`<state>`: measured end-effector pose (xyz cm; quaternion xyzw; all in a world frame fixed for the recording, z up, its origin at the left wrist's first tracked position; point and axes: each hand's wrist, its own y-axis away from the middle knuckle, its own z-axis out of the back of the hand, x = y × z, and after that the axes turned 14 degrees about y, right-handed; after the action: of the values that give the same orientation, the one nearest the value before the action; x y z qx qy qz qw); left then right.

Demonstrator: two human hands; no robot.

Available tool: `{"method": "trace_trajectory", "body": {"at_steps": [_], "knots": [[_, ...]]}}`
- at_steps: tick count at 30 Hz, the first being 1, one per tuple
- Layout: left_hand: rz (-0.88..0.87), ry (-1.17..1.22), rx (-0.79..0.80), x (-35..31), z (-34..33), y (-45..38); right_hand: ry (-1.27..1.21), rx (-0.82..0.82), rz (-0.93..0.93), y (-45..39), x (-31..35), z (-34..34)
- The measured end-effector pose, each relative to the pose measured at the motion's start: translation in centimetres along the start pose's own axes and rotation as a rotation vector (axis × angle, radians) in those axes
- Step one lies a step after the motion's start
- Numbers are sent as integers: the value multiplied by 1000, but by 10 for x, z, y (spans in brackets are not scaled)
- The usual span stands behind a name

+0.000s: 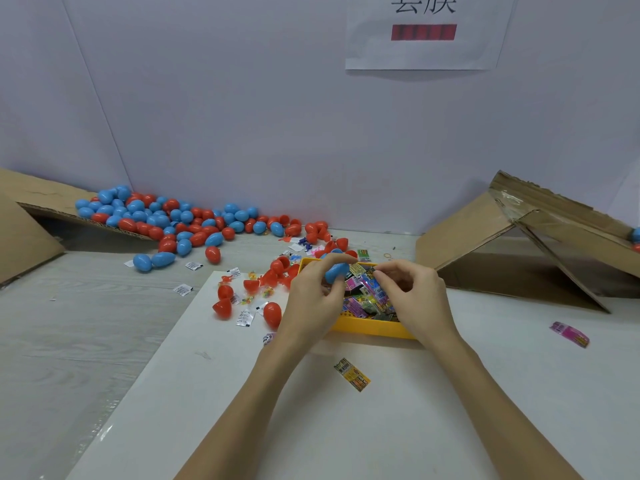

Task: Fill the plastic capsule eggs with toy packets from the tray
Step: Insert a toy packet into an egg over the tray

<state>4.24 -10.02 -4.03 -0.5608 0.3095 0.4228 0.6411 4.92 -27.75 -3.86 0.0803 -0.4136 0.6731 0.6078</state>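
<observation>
Left hand (313, 299) gripping blue egg (336, 271), right hand (412, 292) pinching packets (367, 289) over tray (367, 327)

Both hands crowd over the yellow tray (367, 327), the left hand (313, 299) at its left rim, the right hand (414, 296) across its right side, so the packets there are reachable only between them. Left of the tray, loose red eggs (242, 299) and small sachets (245, 317) clutter the counter (485, 393). The counter's near edge lies open except for one yellow packet (352, 374); a pink packet (569, 335) sits toward the right edge. Cardboard flaps (519, 244) block the far right corner; an egg pile (166, 216) fills the far left.
</observation>
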Motion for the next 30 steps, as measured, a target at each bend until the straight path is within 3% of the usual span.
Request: {"method": "trace_trajectory", "body": {"at_steps": [19,24,30], "knots": [[-72,-141,-31,4,-6,4,-87,76,58,3,9,1],[-130,-255,25,7,-3,5,-59,196,176,2,10,6],[-107,-157,-8,3,-3,4,-207,107,29,1,7,3]]}}
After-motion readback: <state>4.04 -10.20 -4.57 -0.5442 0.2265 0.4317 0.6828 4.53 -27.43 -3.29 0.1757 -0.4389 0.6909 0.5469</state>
